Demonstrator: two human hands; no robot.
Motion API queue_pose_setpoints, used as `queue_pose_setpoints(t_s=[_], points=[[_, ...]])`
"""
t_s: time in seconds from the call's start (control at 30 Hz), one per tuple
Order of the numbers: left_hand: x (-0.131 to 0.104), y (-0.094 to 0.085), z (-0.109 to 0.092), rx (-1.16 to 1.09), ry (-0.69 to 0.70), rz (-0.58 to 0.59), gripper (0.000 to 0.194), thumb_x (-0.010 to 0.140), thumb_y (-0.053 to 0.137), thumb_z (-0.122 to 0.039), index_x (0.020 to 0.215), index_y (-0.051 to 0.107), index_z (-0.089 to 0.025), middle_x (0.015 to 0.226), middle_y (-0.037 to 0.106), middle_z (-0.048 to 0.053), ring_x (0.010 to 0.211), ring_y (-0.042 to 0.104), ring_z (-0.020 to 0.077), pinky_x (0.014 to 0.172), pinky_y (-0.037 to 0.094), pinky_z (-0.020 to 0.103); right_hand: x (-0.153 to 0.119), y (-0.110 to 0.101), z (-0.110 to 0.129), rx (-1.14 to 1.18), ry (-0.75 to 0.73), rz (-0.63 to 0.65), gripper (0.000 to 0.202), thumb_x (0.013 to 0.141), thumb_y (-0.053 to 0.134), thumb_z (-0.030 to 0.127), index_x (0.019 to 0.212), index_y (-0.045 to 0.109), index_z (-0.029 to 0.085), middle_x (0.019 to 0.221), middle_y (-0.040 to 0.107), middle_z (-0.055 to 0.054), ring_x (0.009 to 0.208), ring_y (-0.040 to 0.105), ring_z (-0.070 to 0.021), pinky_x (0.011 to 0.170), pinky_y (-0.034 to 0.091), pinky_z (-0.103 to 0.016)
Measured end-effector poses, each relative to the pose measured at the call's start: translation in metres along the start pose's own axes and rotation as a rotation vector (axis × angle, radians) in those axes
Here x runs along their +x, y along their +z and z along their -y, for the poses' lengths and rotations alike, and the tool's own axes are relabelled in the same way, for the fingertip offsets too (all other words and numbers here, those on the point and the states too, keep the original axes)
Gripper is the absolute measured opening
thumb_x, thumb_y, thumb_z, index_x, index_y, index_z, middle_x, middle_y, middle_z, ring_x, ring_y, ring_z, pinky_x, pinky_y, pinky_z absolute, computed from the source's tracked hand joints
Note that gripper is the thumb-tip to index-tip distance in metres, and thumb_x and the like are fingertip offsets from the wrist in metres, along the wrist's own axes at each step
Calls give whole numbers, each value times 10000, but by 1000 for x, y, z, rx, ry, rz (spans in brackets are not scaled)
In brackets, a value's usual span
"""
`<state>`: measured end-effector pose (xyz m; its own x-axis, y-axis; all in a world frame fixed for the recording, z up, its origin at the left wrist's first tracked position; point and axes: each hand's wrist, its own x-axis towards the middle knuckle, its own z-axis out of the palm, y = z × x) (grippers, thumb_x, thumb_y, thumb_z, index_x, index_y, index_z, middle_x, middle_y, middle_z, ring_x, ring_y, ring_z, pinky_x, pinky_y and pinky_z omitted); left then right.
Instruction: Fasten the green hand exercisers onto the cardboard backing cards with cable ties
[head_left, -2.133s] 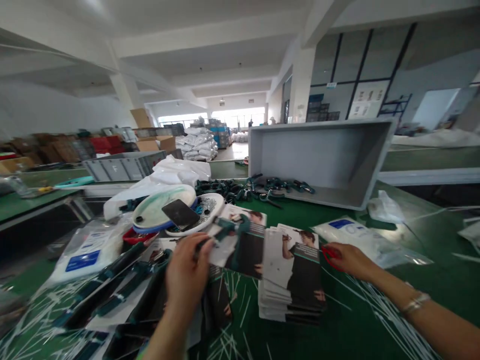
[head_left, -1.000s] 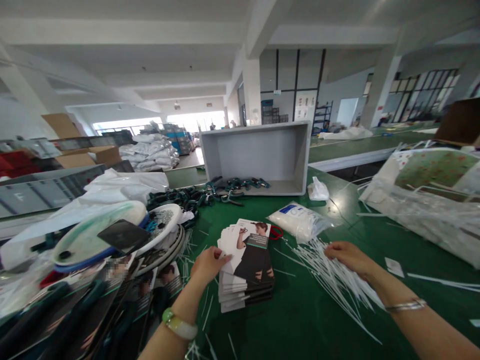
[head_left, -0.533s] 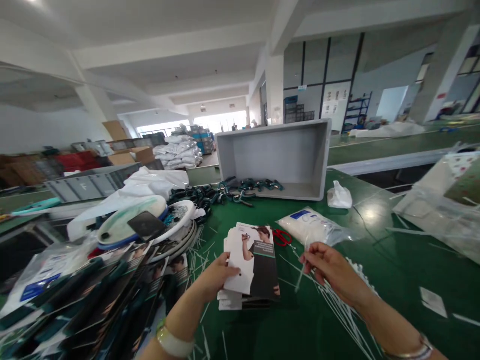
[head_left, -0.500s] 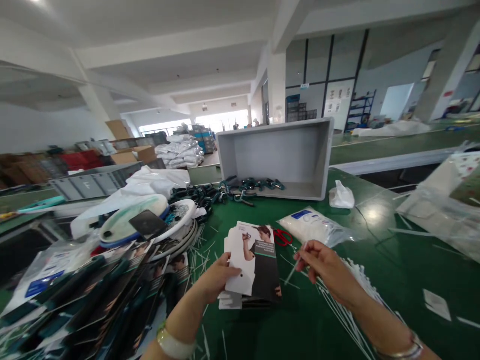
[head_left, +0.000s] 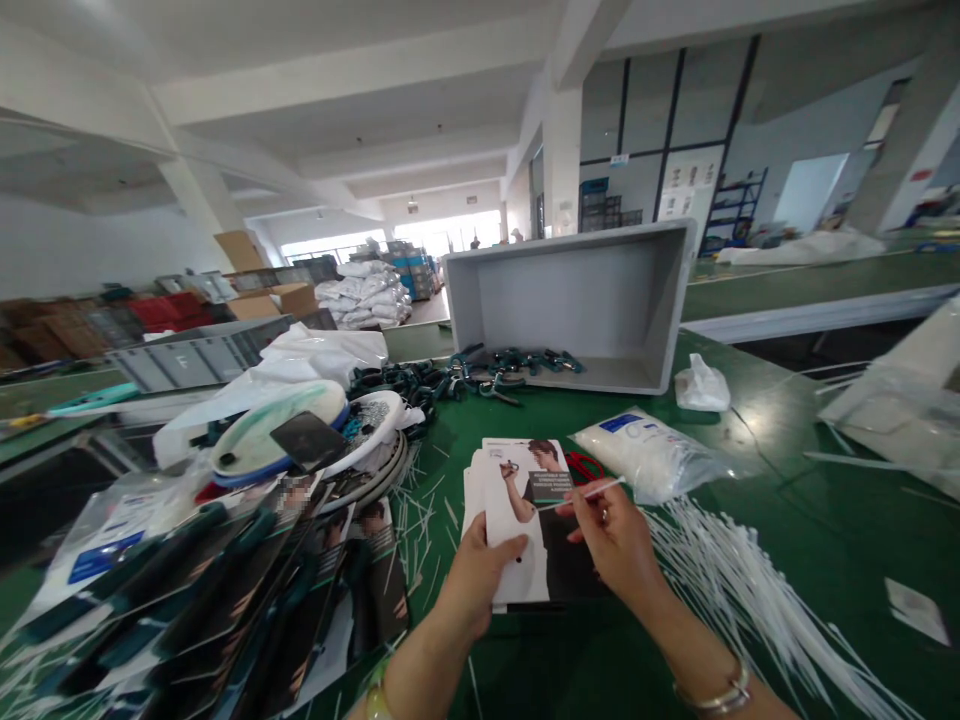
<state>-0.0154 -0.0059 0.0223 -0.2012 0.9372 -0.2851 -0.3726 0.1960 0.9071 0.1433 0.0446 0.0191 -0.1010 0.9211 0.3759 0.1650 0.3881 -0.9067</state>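
Note:
A stack of printed cards (head_left: 525,540) lies in front of me on the green table. My left hand (head_left: 480,570) grips the top card at its left edge, thumb on its white face near a small dark hole. Over the card's right side, my right hand (head_left: 611,535) pinches a thin white cable tie (head_left: 577,494) between thumb and fingers; the tie slants across the printed picture. Red scissors (head_left: 583,466) lie behind the cards, partly hidden. Loose white cable ties (head_left: 750,590) are spread to the right of my right hand.
A grey bin (head_left: 570,300) on its side has dark green hand tools (head_left: 525,365) at its opening. Bag of ties (head_left: 649,455) behind right. At left, carded tools (head_left: 202,600) and round tubs (head_left: 277,435). Green table (head_left: 810,510).
My right hand has moved left with the cable tie, from beside the cards to over the top card. The card in my left hand sits closer to the camera's centre, and the view has shifted slightly.

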Motion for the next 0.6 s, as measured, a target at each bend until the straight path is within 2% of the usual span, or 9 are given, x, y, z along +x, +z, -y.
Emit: queue_pose_setpoints(t_s=[0.13,0.27,0.33,0.47,0.6], points=[[-4,-10,-8,-91,58,31,584,568,724,-209,1097,478,-188,830,682,40,654,626,173,633,468,288,-6,17,10,-57,-95,16,190,854,474,373,875,497,186,796,618,-68,720,640,-177,515,541,-245],[-3,-20,-18,-149,5,125,585,548,733,-219,1088,512,-186,832,684,48,700,630,192,672,457,300,-7,39,11,-127,-147,42,168,859,476,333,904,557,193,861,630,-64,740,628,-171,603,535,-266],[1,-25,-20,-169,1,134,587,530,740,-215,1074,523,-180,830,681,50,693,623,187,671,450,296,-4,47,8,-179,-163,26,159,849,497,324,889,583,197,840,639,-52,731,622,-174,641,520,-281],[6,-32,-25,-203,54,132,577,509,736,-189,1047,526,-186,840,671,35,678,607,164,668,439,280,4,59,6,-225,-206,13,131,824,538,310,814,609,200,806,649,-39,761,615,-182,703,490,-293],[4,-36,-34,-204,21,164,540,537,698,-164,1045,519,-202,840,663,20,654,593,147,663,434,274,10,66,11,-221,-237,13,121,818,545,301,793,613,204,803,645,-40,778,607,-185,717,482,-298]])
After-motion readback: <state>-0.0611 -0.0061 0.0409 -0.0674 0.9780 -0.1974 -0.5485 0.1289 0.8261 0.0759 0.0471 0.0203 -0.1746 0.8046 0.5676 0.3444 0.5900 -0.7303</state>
